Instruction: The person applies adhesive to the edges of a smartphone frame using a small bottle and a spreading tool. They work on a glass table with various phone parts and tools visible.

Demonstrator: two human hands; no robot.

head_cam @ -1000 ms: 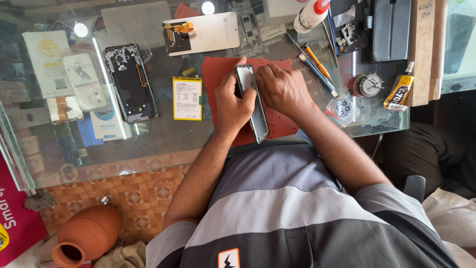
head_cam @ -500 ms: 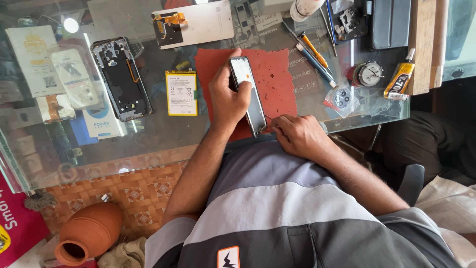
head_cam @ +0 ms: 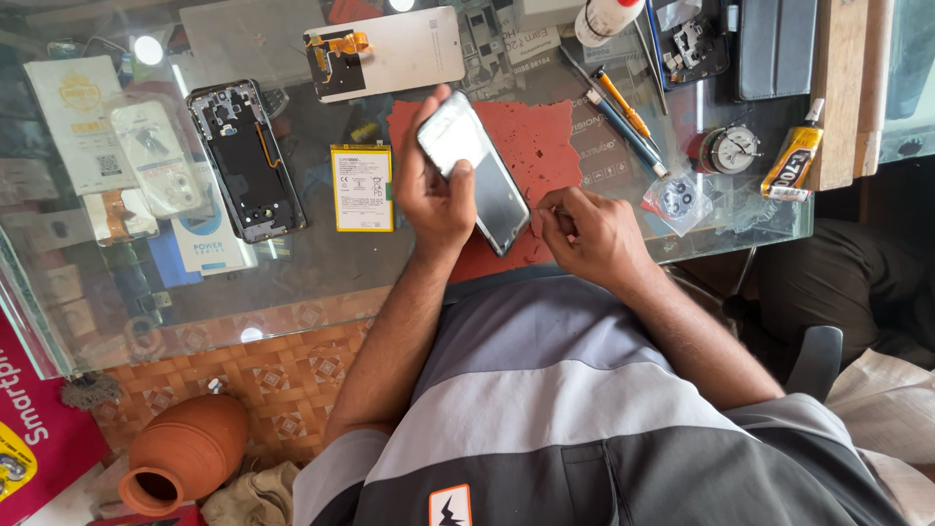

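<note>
My left hand (head_cam: 433,190) grips a phone screen panel (head_cam: 477,168), holding it tilted above a red work mat (head_cam: 541,146) on a glass table (head_cam: 321,282). My right hand (head_cam: 589,234) rests at the mat's right edge, just beside the panel's lower end. Its fingers are pinched together; whether something small sits between them I cannot tell. A yellow-edged battery (head_cam: 361,187) lies on the glass left of my left hand.
A black phone frame (head_cam: 245,161) lies at the left, a white back cover (head_cam: 385,54) at the top. Screwdrivers (head_cam: 618,102), a round dial (head_cam: 730,149), a yellow glue tube (head_cam: 791,164) and a small parts bag (head_cam: 677,200) lie at the right. A clay pot (head_cam: 185,453) stands on the floor.
My right hand came off the panel and moved down to the mat's right edge. My left hand lifted and tilted the panel, its glossy face turned up.
</note>
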